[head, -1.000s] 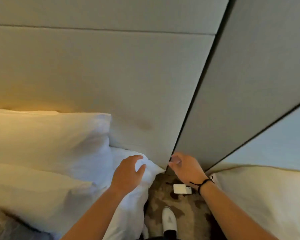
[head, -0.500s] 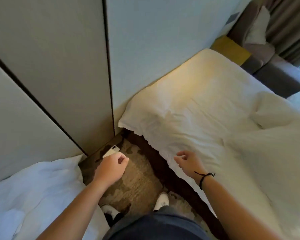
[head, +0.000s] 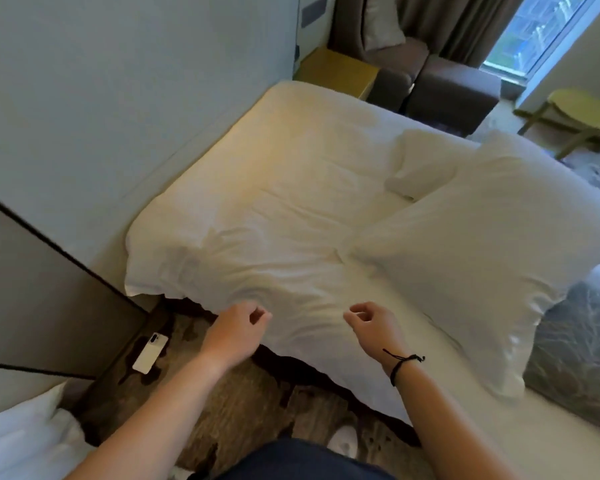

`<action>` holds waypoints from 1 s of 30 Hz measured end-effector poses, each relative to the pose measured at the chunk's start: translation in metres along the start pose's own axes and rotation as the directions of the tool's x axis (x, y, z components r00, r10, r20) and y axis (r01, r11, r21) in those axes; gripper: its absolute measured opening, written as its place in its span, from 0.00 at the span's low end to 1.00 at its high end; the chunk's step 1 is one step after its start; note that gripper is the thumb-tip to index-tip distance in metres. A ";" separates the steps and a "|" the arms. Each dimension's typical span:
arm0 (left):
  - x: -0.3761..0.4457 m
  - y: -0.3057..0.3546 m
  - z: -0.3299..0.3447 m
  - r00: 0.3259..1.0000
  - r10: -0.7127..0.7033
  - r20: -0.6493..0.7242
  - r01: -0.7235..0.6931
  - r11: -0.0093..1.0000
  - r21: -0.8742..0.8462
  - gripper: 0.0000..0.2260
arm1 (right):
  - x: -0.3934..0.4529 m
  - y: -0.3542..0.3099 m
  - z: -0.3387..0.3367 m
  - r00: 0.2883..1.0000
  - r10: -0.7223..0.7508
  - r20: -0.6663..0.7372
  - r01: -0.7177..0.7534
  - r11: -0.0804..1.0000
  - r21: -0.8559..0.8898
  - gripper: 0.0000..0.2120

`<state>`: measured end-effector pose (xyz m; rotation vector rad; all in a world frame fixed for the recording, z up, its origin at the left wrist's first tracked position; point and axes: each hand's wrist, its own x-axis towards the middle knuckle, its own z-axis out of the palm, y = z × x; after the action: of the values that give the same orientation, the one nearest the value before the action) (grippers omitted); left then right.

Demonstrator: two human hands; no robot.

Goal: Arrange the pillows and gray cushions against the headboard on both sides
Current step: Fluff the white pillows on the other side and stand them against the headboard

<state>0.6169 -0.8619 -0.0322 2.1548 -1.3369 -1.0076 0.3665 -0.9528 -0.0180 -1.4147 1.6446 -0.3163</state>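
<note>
White phone (head: 150, 352) lies on carpet (head: 243, 403) left of both loosely curled, empty hands (head: 305, 323).

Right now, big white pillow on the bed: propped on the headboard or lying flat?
Lying flat: the big white pillow lies on the bed, apart from the headboard.

We've got all-white bedding here: white sheet (head: 291, 209), two white pillows (head: 471, 258). The gray cushion (head: 575, 358) has some faint leafy-looking pattern, though it's too blurry to be sure. The carpet (head: 257, 403) is tan with dark brown blotches. There's a white phone (head: 150, 352) on it, a black wrist cord (head: 400, 365), a brown sofa (head: 440, 84), and a yellow-green side table (head: 582, 109).
</note>
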 end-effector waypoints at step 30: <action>0.341 0.244 0.192 0.968 -0.008 0.251 0.022 0.998 -0.054 0.08 | 0.216 0.102 -0.251 0.953 0.154 -0.260 -0.247 0.895 -0.372 0.33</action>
<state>0.4223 -1.2710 -0.1199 2.0514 -1.3855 -1.3446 0.1270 -1.2006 -0.0512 -1.5273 2.1163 -0.0140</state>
